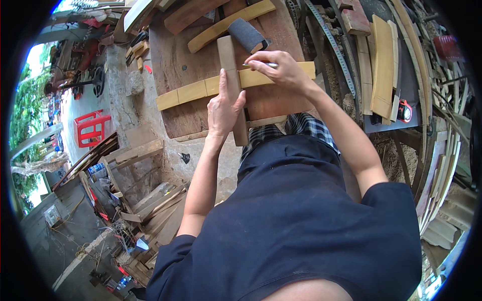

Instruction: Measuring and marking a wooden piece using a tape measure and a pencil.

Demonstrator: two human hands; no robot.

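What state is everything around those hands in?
Left fingers: on the dark strip, index straight.
Right fingers: closed around the pen.
Pen: held, tip near the strip; contact unclear.
Dark strip: lying across the yellow board.
Yellow board: marked with crosswise lines.
Grey cylinder: on its side.

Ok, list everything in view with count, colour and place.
Tabletop: one, reddish brown, top centre.
Curved strip: one, yellow, across the tabletop.
Stick: one, brown, crossing over the strip.
Writing tool: one, pale, right of the stick.
Rounded block: one, grey, near the stick's far end.
Far wood pieces: several, yellow and brown, picture top.
Curved boards: several, yellowish, right side.
Tape measure: one, red-edged, right side.
Stool: one, red, left side.
Scrap wood: many, brown, lower left.
Shirt: one, dark, bottom.
Left hand: one, bare, on the stick.
Right hand: one, bare, holding the writing tool.
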